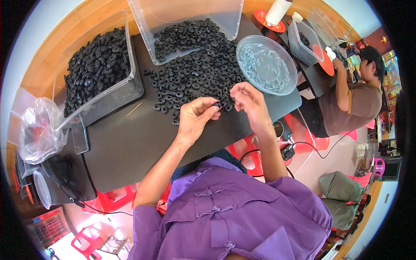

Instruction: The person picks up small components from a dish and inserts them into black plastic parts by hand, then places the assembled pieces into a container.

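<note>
Left hand (193, 117): thumb and index finger pinched on one small black wheel-like piece (217, 104). The piece sits at the fingertips, above the near edge of the loose black pile (186, 82) on the table (130, 149). Its outline looks roughly round; a long axis cannot be made out at this scale.

Right hand (255, 108): raised just to the right of the piece, fingers curled and thumb turned inward. Whether a small part is gripped between them cannot be told.

Key relation: the black piece lies between the two hands — in contact with the left fingers, and to the left of and slightly below the right fingertips as viewed, with a narrow gap. The left hand is therefore the nearer.

Surroundings: the round clear bowl (277, 90), holding small clear parts (251, 65), stands beyond the right hand, toward the right side of the table. The pile runs away from the hands into a clear tub (138, 13). A second clear bin (106, 94), filled with black pieces, stands at left — a thin stick (134, 108) lies near it.
</note>
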Tool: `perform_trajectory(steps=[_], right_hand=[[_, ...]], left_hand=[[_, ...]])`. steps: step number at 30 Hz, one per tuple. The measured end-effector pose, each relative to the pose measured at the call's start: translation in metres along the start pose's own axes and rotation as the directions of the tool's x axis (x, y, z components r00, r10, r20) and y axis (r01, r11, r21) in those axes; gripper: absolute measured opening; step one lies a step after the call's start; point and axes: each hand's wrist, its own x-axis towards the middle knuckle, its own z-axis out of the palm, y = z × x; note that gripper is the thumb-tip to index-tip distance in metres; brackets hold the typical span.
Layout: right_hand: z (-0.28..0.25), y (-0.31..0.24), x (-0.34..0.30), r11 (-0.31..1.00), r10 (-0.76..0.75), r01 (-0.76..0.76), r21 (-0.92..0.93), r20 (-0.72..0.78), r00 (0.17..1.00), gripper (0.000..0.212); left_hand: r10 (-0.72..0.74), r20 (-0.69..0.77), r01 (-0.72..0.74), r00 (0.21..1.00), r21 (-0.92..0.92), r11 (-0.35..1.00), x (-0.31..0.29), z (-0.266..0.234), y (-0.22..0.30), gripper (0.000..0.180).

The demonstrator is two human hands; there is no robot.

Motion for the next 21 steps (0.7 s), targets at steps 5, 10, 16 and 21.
perform_trajectory(steps=[5,10,16,21], right_hand=[[-0.012,0.010,0.003,0.841,0.051,-0.102,0.531,0.111,0.993,0.018],[-0.008,0.011,0.002,0.855,0.059,-0.125,0.504,0.145,0.988,0.022],[0.001,0.011,0.000,0.910,0.073,-0.091,0.404,0.058,0.996,0.021],[0.003,0.014,-0.001,0.957,0.043,-0.034,0.289,-0.027,0.999,0.021]], left_hand=[[-0.015,-0.034,0.013,0.999,-0.043,0.999,0.002,-0.001,0.003,0.016],[-0.017,-0.032,0.016,0.999,-0.040,0.999,0.002,0.000,0.004,0.016],[-0.016,-0.017,0.015,1.000,-0.069,0.998,0.001,0.000,0.006,0.016],[-0.029,-0.006,0.028,1.000,-0.050,0.998,0.001,0.000,0.007,0.016]])
